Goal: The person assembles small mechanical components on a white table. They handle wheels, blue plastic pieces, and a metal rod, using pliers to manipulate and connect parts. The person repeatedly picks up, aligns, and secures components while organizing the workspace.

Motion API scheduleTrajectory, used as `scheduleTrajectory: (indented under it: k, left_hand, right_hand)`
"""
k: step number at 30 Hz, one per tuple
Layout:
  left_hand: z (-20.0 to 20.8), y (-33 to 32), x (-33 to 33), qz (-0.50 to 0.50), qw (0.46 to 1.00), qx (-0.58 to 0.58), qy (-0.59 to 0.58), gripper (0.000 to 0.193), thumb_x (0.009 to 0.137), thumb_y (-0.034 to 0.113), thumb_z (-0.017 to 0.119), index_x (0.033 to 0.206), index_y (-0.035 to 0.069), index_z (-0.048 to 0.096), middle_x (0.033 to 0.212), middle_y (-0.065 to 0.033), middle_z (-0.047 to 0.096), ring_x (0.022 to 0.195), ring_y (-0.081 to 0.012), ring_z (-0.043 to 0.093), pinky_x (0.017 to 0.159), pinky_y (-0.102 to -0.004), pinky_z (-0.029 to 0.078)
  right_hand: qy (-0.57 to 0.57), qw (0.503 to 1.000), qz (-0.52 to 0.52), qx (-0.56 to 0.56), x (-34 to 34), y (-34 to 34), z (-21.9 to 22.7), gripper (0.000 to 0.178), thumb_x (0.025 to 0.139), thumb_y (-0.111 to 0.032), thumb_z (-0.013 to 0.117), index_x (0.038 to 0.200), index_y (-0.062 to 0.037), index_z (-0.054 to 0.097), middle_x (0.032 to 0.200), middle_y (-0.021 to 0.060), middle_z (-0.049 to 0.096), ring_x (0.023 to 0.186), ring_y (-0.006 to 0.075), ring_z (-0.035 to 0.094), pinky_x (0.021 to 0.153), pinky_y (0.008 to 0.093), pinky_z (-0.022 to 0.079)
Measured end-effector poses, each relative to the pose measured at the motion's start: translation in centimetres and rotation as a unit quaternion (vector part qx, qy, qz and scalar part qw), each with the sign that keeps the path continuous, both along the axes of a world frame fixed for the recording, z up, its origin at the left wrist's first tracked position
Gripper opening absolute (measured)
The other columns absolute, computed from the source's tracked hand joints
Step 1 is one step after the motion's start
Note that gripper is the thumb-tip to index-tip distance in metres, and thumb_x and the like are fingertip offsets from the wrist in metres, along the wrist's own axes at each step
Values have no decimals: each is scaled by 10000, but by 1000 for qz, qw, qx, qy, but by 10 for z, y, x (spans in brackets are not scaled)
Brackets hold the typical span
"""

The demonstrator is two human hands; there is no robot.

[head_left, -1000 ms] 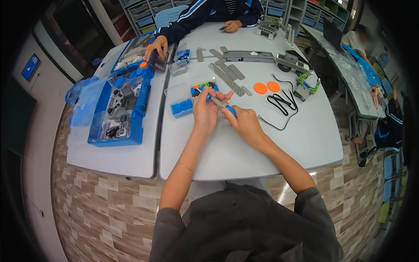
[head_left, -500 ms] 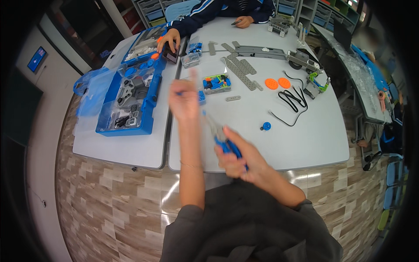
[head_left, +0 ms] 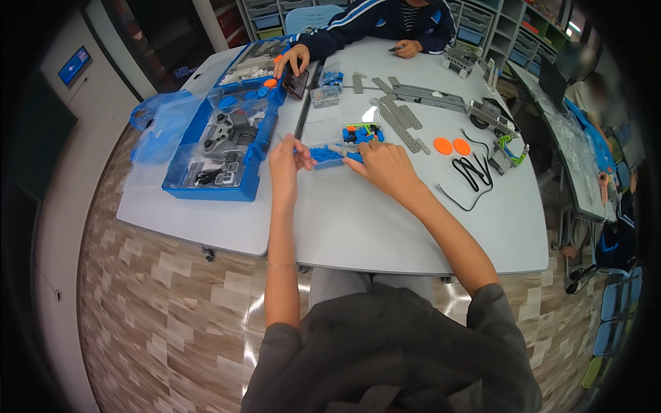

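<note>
My right hand (head_left: 387,167), closed, grips pliers (head_left: 339,149) with blue handles mostly hidden under the palm. Their jaws point left over a small box of blue connector pins (head_left: 325,157). At the left end of this box is my left hand (head_left: 284,165), its fingers curled together. A bit of blue shows between those fingertips; the piece is too small to name. Just beyond my right hand lies a clear box of mixed blue, green and orange parts (head_left: 363,132), with its clear lid beside it.
A blue kit case (head_left: 237,189) holding a grey controller (head_left: 224,131) stands left. Grey perforated plates (head_left: 399,124), two orange gears (head_left: 443,146) and a black cable (head_left: 471,175) lie right. Across the table, a person's hand (head_left: 292,60) touches a dark phone-like device (head_left: 296,82).
My right hand has carried the pliers forward from the near edge to the pin box. My left hand has come down beside that box. The small blue wheel is now hidden by my right arm.
</note>
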State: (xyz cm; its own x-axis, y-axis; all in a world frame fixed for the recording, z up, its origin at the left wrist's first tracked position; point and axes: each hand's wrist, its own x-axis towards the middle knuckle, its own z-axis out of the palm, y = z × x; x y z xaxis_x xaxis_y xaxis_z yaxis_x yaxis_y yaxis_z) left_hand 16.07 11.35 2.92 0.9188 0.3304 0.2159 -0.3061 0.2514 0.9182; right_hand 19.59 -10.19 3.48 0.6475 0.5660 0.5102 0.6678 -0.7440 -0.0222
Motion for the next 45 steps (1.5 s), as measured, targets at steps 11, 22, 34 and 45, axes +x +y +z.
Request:
scheduleTrajectory:
  k: [11,22,34,45]
  left_hand:
    - [-34,-1,-1,129,923,356,61,252,997,246,613,1079,28,708,930,-146,739,791,-271,690,742,-377,525]
    - [-29,-15,-6,177,851,493,-40,183,942,120,693,1112,63,729,952,-158,712,799,-352,686,735,-418,537]
    - [-30,-12,-7,174,830,520,-104,154,921,126,737,1042,33,754,823,-137,637,678,-321,621,639,-402,503]
    - [-30,-17,-12,-44,996,66,28,334,1038,254,606,1176,-40,681,915,-90,684,826,-236,651,810,-394,525]
  right_hand:
    - [-56,998,23,-28,20,5,-4,505,789,-372,840,1192,-92,721,1074,84,615,1100,266,547,1002,422,393]
    - [-88,993,75,37,14,-2,7,520,769,-348,858,1196,-88,714,1071,79,617,1075,266,553,1021,445,387]
    - [-86,994,37,49,17,-37,8,486,773,-320,866,1185,-114,710,1077,68,617,1083,256,548,984,431,394]
    - [60,986,-10,154,-64,-68,18,466,804,-327,842,1171,-75,704,1067,72,633,1044,264,553,918,411,412]
